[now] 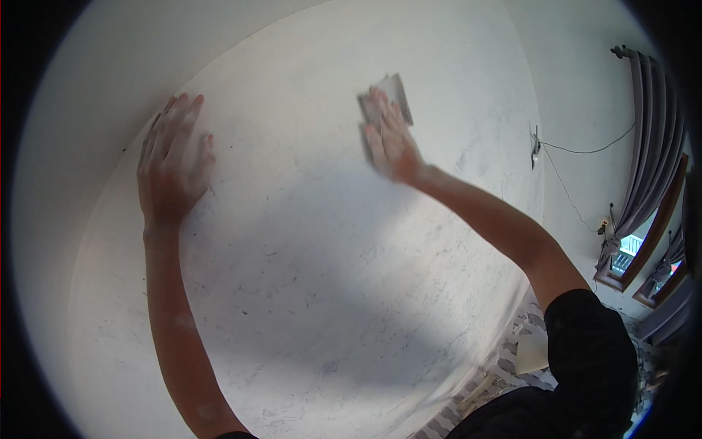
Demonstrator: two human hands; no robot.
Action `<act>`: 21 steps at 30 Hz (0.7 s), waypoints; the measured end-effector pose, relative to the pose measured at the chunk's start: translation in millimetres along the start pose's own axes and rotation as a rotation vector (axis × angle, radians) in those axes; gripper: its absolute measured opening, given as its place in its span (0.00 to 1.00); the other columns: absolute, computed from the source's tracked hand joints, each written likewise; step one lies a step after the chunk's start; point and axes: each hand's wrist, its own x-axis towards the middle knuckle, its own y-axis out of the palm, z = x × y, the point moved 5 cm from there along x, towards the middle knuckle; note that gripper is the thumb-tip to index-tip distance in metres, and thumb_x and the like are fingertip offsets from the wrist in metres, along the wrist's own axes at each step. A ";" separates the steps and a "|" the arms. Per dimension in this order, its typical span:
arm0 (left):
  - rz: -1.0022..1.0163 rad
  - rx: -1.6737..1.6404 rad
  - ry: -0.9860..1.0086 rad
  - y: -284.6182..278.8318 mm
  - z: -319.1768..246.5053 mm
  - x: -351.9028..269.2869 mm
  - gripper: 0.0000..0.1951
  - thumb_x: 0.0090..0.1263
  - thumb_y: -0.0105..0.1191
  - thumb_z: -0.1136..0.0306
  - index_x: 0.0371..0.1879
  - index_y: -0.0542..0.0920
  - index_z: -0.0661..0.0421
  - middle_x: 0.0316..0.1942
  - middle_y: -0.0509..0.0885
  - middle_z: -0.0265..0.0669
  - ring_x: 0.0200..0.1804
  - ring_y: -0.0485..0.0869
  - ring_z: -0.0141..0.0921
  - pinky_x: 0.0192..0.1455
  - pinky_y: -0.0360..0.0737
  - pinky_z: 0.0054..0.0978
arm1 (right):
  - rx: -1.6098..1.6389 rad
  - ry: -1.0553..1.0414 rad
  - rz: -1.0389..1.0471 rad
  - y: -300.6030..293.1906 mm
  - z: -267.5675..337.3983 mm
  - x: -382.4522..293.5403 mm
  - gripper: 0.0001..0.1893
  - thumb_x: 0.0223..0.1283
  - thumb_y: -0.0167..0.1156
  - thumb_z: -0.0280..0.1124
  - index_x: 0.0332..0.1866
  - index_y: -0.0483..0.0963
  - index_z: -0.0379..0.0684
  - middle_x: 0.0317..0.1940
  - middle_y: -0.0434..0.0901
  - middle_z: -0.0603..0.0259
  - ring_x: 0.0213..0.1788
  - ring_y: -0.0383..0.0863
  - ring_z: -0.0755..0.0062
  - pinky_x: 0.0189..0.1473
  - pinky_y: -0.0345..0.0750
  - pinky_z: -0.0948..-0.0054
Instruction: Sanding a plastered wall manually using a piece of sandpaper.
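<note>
A pale plastered wall (307, 236), marked with dark scuffs and specks, fills most of the view. My right hand (392, 131) presses a small grey sheet (396, 90), which looks like sandpaper, flat against the wall's upper part. The sheet's far corner sticks out past my fingertips, and the hand is slightly blurred. At the left, my left hand (175, 148) rests palm-down on the same wall beside the corner edge, fingers apart, holding nothing. Whitish dust coats the fingers of both hands.
On the adjoining right wall, thin wires run from a small fixture (535, 148) to a socket (603, 224). Grey curtains (647, 137) hang by wood-framed windows (630, 258). Below lie a patterned floor (441, 422) and a cream-coloured object (532, 354), partly hidden by my sleeve.
</note>
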 end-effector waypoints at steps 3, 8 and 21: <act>-0.011 0.077 -0.006 2.8 -5.0 6.0 0.22 0.70 0.58 0.71 0.64 0.79 0.48 0.66 0.79 0.37 0.68 0.77 0.41 0.71 0.73 0.40 | 0.006 0.084 -0.145 -5.7 -3.9 53.4 0.30 0.80 0.38 0.40 0.78 0.53 0.30 0.80 0.48 0.39 0.82 0.45 0.42 0.81 0.46 0.49; -0.011 0.077 -0.020 13.9 0.1 0.6 0.18 0.70 0.59 0.69 0.59 0.82 0.50 0.64 0.81 0.36 0.67 0.78 0.40 0.72 0.73 0.40 | 0.072 0.044 -0.163 12.3 23.9 15.2 0.30 0.80 0.38 0.38 0.77 0.52 0.27 0.80 0.48 0.39 0.82 0.46 0.40 0.80 0.47 0.48; -0.029 0.091 -0.029 14.4 4.2 0.0 0.17 0.71 0.59 0.67 0.58 0.83 0.51 0.62 0.82 0.36 0.66 0.79 0.39 0.72 0.73 0.39 | 0.037 0.095 -0.205 1.5 18.5 89.8 0.30 0.80 0.39 0.39 0.75 0.57 0.25 0.77 0.53 0.32 0.80 0.52 0.38 0.80 0.51 0.49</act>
